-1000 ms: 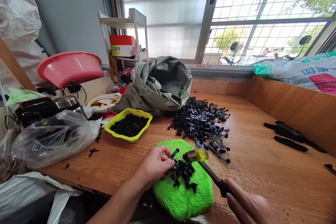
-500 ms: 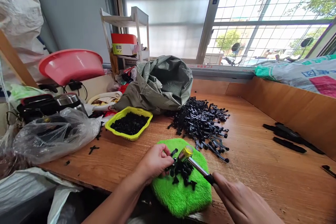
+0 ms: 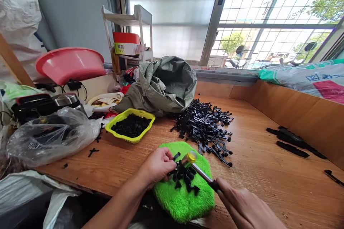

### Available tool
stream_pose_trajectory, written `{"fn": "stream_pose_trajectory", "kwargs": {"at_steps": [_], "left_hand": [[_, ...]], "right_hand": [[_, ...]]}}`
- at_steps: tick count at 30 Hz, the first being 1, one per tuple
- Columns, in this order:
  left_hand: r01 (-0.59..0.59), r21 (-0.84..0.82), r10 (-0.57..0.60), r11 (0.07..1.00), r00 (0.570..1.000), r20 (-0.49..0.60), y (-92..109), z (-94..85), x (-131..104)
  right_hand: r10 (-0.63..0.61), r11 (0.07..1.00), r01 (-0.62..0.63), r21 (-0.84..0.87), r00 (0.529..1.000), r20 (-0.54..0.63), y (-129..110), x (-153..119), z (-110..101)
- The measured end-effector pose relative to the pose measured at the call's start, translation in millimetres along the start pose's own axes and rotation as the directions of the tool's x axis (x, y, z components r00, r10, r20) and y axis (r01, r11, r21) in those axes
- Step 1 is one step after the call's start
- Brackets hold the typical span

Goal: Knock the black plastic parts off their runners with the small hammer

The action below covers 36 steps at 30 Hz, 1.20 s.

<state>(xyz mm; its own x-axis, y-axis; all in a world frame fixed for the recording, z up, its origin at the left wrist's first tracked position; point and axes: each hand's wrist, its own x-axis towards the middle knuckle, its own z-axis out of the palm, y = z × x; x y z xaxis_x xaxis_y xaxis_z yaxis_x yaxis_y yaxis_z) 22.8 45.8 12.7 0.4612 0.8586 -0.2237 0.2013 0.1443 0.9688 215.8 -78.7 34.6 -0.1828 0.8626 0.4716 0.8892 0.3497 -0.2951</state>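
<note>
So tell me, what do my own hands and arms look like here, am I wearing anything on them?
Your left hand and right hand are both ungloved. The left forearm is bare as far as it shows, with no sleeve, watch or bracelet in view. No sleeve shows on the right side either, though less of that arm is in frame. I see no rings, but some fingers are hidden.

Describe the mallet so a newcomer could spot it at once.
On the brown wooden table, find the fuzzy green pad at the near edge. Over it, held in the right hand, is the mallet: yellow-ended head, shiny metal shaft, black grip, unlike the all-black pieces on the pad.
</note>
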Motion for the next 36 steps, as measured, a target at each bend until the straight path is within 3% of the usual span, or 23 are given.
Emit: {"fn": "stream_pose_trajectory", "kwargs": {"at_steps": [3,6,9,14,19,31,36], "left_hand": [[0.009,-0.009,-0.009,1.0,1.0,0.004,1,0.1,-1],[0.009,-0.028,-0.01,1.0,1.0,-0.001,3,0.0,-2],[0.017,-0.058,-0.017,0.998,1.0,0.002,4,-0.3,-2],[0.023,-0.097,-0.025,0.995,0.999,-0.025,6,0.7,-2],[0.04,-0.06,-0.044,0.997,0.997,-0.061,9,1.8,-2],[0.05,0.018,-0.048,0.999,0.997,-0.06,11,1.9,-4],[0.026,0.016,-0.025,1.0,0.998,-0.057,5,0.8,-2]], "right_hand": [[-0.06,0.998,0.061,-0.033,0.998,0.009,1,2,-3],[-0.076,0.995,0.072,-0.063,0.995,-0.059,-1,4,-5],[-0.09,0.992,0.091,-0.089,0.996,0.021,-3,2,-3],[-0.038,0.996,0.037,-0.078,0.999,-0.004,1,-2,2],[-0.021,0.992,0.028,-0.126,0.998,0.058,6,-3,4],[0.096,0.994,-0.085,-0.066,0.975,0.201,8,-3,9],[0.059,0.998,-0.055,-0.039,0.99,0.129,6,-5,13]]}}
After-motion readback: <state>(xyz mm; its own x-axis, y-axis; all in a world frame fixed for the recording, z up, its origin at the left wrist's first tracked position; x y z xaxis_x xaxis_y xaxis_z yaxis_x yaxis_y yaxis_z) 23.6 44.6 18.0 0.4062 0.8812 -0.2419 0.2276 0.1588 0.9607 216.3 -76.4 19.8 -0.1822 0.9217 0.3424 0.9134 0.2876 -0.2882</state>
